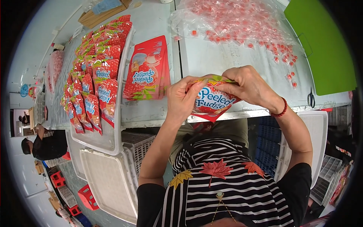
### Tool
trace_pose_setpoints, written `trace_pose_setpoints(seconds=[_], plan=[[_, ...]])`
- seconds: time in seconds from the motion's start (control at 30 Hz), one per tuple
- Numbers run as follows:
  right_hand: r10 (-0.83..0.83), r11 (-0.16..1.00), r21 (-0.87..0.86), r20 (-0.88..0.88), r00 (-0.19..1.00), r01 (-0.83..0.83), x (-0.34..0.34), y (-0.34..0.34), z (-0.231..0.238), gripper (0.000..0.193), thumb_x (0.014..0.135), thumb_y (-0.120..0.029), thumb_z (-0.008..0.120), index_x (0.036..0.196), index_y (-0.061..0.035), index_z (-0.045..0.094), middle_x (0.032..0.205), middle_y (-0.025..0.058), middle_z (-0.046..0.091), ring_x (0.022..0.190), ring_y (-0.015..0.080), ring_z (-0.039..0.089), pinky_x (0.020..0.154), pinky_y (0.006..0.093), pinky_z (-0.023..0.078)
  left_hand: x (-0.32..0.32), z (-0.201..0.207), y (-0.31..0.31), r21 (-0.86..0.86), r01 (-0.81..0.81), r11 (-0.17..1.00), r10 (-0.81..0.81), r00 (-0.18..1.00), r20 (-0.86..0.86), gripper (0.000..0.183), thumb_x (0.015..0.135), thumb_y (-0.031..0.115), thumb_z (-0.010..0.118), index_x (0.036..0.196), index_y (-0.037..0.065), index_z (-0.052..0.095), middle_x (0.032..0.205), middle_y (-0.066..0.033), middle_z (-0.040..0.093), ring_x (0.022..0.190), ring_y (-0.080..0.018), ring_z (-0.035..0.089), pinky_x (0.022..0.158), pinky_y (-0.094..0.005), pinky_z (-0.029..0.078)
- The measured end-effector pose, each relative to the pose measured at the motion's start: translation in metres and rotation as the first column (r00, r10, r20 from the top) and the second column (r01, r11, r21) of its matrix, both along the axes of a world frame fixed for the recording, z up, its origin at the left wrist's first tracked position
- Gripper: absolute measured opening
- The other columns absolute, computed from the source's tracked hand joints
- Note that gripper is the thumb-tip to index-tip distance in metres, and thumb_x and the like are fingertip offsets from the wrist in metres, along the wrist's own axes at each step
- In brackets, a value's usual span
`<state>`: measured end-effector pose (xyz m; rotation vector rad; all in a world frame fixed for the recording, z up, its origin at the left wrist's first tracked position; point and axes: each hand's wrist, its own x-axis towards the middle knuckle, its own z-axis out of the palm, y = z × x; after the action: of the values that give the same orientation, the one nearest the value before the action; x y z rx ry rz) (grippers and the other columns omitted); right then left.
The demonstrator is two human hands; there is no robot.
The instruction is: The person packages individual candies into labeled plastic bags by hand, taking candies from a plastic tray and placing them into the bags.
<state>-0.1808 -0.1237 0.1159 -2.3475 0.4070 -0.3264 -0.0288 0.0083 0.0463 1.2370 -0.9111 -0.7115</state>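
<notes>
I hold a red snack pouch [211, 104] with a fruit picture in front of my chest, above the table's front edge. My left hand [183, 98] pinches its top left corner, and my right hand [249, 85], with a red bead bracelet on the wrist, grips the top right edge. Just left of the hands a flat stack of the same red pouches [147, 70] lies on the table. Beyond the hands, small red wrapped candies [242, 22] lie spread on clear plastic.
A white tray [113, 142] at the left carries several filled pouches [96, 72] in overlapping rows. More white trays [109, 181] sit below it. Scissors [311, 99] and a green sheet [325, 45] lie at the right. Another person [45, 145] works at far left.
</notes>
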Motion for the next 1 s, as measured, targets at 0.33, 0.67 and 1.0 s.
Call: trace_pose_setpoints(seconds=[0.33,0.67,1.0], plan=[[0.019,0.999,0.029,-0.006,1.0,-0.019,0.012,-0.008,-0.005,0.023,0.078,-0.019,0.071,0.081,0.0027,0.063,0.071,0.0176,0.061,0.062,0.0319,0.061,0.057,0.038,0.047,0.015,0.01,0.005,-0.044,-0.12,0.992,0.119,0.993,-0.007,0.019,0.091,0.014,0.061,0.098,-0.002,0.068,0.076,0.0003,0.065,0.064,-0.0028,0.053,0.057,-0.0183,0.043],[-0.085,0.95,-0.3,0.022,0.996,0.088,-0.029,0.003,-0.04,0.028,0.067,-0.032,0.074,0.076,-0.0067,0.068,0.07,0.0156,0.064,0.072,0.0374,0.063,0.062,0.0462,0.05,0.007,-0.027,-0.019,0.024,-0.218,0.976,0.214,0.97,0.111,0.024,0.093,0.02,0.057,0.083,-0.003,0.059,0.077,-0.0047,0.057,0.068,-0.0124,0.049,0.064,-0.031,0.045],[-0.505,0.791,-0.339,0.108,0.856,0.51,-0.098,0.037,-0.012,0.029,0.072,-0.03,0.067,0.068,-0.0011,0.066,0.062,0.0197,0.06,0.062,0.0366,0.061,0.055,0.0447,0.047,-0.076,0.011,-0.066,-0.132,0.518,0.845,-0.483,0.845,0.229,0.021,0.098,0.011,0.048,0.091,-0.007,0.057,0.089,-0.0044,0.059,0.084,-0.0123,0.051,0.082,-0.0271,0.042]])
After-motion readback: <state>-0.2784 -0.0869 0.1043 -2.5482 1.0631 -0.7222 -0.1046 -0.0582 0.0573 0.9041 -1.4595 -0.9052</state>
